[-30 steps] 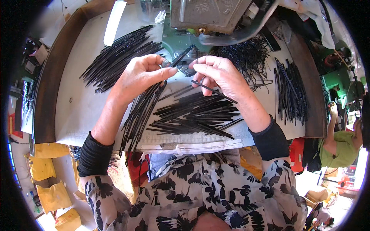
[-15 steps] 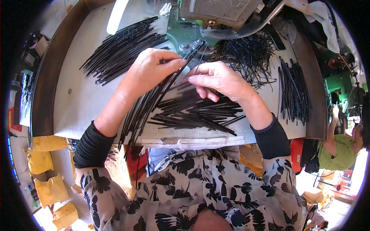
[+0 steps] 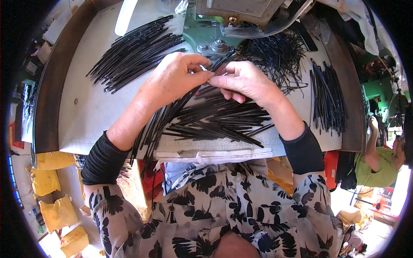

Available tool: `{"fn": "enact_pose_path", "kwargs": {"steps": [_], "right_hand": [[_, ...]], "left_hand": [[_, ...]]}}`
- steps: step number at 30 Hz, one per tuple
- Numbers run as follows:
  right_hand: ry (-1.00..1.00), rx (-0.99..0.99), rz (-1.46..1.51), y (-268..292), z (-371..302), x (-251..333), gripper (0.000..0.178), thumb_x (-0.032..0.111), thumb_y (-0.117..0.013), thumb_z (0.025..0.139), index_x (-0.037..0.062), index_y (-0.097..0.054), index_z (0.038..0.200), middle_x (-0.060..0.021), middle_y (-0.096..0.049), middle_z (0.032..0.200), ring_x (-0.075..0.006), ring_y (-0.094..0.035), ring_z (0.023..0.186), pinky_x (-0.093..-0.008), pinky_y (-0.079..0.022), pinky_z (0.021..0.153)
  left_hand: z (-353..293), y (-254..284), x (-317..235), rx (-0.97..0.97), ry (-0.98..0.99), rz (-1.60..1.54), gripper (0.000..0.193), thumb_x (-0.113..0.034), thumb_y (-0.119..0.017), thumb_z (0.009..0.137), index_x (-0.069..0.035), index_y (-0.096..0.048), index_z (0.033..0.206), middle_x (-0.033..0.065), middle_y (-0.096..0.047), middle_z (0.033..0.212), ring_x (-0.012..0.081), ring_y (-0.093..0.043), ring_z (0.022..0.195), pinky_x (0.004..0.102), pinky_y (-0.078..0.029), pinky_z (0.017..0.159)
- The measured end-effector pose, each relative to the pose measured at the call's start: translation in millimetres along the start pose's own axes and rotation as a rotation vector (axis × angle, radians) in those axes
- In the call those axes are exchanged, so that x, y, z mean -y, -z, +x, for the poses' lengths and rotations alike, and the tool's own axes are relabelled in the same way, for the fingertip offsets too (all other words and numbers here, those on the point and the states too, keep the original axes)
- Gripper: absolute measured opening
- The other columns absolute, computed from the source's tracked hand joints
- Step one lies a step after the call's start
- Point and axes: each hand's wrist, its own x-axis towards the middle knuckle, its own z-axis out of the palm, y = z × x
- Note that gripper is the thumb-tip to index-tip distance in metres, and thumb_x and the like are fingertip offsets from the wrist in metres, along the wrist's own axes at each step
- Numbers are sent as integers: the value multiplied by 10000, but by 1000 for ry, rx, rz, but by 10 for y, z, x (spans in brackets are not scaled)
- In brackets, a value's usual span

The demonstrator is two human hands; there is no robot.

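Observation:
My left hand (image 3: 183, 72) is closed around narrow black strips (image 3: 172, 107), whose long ends trail down toward the table's near edge. Pinched fingers of my right hand (image 3: 247, 81) meet my left thumb tip at the strips' upper part. What exactly the right fingers hold is mostly hidden between the hands. Just beyond both hands is the green base (image 3: 202, 36) of a machine with a round metal fitting (image 3: 219, 44). Under and in front of my hands lies a loose heap of black strips (image 3: 223, 120).
Another heap of black strips (image 3: 133, 53) lies at the far left. A tangle of thin black pieces (image 3: 275, 58) sits right of the machine head (image 3: 241, 10). More strips (image 3: 328, 99) lie along the table's raised right rim (image 3: 352, 107). A person in green (image 3: 378, 165) is at the far right.
My right hand has moved in against my left thumb, closing the gap between the hands. The thin piece that stood up from the right fingers no longer shows clearly.

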Motion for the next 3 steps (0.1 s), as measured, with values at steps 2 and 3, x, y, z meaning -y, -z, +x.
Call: {"fn": "enact_pose_path", "kwargs": {"steps": [2,3], "right_hand": [[17,-12,116,93,-4,2,328,264,-661,820,-24,-602,966,-54,-607,641,-45,-495,437,-161,-376,382],[25,-25,182,109,16,-34,320,262,-660,822,-16,-606,972,-60,-610,646,-52,-489,430,-164,-373,380]], "left_hand": [[5,6,-6,44,32,-9,305,-159,-661,794,51,-612,1010,94,-645,710,67,-564,598,248,-465,547],[-1,8,-4,53,69,-38,299,-167,-661,805,45,-615,1012,96,-657,725,83,-573,600,244,-474,563]]}}
